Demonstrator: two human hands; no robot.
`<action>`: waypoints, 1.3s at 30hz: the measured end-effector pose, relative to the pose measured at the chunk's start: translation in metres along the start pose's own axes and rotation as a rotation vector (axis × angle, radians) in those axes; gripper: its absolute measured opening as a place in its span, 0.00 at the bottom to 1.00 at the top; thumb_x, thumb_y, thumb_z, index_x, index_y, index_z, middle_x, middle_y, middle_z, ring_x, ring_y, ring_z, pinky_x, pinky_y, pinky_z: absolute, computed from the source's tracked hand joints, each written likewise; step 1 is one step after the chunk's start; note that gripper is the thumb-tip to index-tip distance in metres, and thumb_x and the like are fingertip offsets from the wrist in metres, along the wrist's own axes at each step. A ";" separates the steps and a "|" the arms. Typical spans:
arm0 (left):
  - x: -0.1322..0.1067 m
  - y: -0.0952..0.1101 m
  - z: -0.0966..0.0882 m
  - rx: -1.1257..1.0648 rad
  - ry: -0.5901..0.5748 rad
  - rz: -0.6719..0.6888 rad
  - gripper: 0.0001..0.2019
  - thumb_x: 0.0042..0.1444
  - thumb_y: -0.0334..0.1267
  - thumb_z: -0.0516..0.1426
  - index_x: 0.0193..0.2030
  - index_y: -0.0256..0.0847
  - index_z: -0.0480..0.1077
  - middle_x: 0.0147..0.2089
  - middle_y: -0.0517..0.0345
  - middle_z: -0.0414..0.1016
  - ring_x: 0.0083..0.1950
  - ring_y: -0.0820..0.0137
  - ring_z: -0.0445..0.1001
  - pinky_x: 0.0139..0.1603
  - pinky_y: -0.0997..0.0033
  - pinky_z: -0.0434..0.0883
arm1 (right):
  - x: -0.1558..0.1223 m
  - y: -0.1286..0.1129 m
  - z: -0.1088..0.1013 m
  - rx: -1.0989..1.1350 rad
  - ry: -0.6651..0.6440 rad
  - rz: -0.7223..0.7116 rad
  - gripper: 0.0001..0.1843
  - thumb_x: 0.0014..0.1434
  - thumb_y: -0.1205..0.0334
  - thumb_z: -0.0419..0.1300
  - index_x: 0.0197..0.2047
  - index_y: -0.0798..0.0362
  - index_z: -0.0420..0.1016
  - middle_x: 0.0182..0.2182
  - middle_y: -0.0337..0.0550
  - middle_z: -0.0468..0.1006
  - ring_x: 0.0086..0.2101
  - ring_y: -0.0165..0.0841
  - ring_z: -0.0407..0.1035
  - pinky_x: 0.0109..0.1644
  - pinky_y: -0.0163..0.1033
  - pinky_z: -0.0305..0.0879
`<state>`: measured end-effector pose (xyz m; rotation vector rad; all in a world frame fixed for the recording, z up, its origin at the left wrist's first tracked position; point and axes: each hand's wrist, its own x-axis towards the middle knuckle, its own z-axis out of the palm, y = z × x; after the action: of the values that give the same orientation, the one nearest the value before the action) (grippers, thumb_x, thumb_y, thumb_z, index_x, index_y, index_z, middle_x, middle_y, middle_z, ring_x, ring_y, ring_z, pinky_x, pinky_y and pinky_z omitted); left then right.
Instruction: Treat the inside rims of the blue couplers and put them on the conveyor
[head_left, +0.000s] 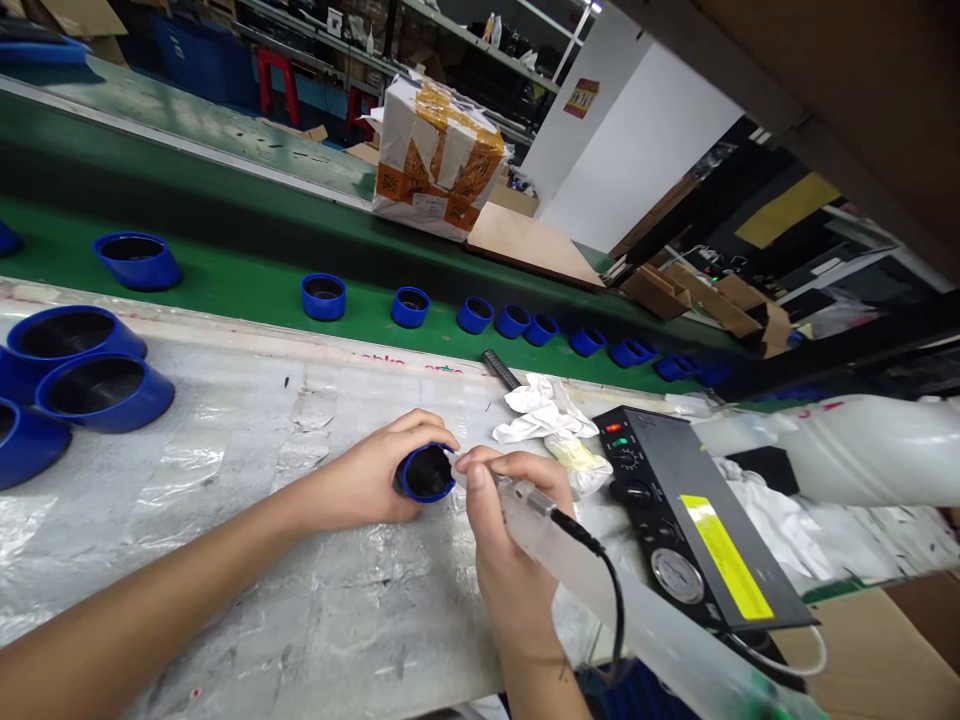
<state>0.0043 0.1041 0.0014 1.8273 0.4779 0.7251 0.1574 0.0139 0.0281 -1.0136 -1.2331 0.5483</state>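
My left hand is wrapped round a blue cup-like ring with a black inside, tilted so that its opening faces me. In my right hand is a translucent dispensing syringe with a black cable or hose along it. The syringe's tip is at the right rim of the blue ring; whether it touches cannot be made out. Several similar blue rings stand on the table to the left of my hands.
A green conveyor belt behind the table carries several blue rings. Crumpled white tissue and a black control box with a gauge lie to the right. Beyond them rests a large whitish bottle. A taped carton stands behind the belt.
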 end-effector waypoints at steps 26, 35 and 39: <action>0.001 -0.003 0.002 0.109 0.025 -0.005 0.24 0.53 0.24 0.61 0.57 0.44 0.71 0.58 0.53 0.70 0.62 0.60 0.72 0.63 0.63 0.71 | -0.019 0.002 -0.019 -0.169 0.023 0.001 0.09 0.72 0.70 0.64 0.46 0.46 0.71 0.40 0.34 0.82 0.42 0.31 0.78 0.50 0.36 0.72; 0.002 -0.003 0.003 0.123 0.038 0.003 0.23 0.54 0.24 0.61 0.56 0.44 0.71 0.57 0.53 0.70 0.62 0.60 0.73 0.62 0.65 0.72 | -0.025 -0.004 -0.019 -0.240 0.014 0.001 0.10 0.71 0.71 0.64 0.45 0.45 0.71 0.40 0.33 0.82 0.40 0.29 0.79 0.46 0.31 0.74; 0.001 -0.003 0.003 0.115 0.036 -0.011 0.25 0.52 0.23 0.61 0.56 0.44 0.71 0.58 0.54 0.69 0.61 0.60 0.73 0.61 0.65 0.71 | -0.030 -0.004 -0.018 -0.232 0.008 0.017 0.09 0.71 0.70 0.64 0.45 0.45 0.72 0.40 0.36 0.83 0.41 0.31 0.80 0.41 0.31 0.74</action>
<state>0.0074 0.1040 -0.0017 1.9198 0.5625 0.7373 0.1655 -0.0184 0.0166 -1.2204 -1.3030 0.4193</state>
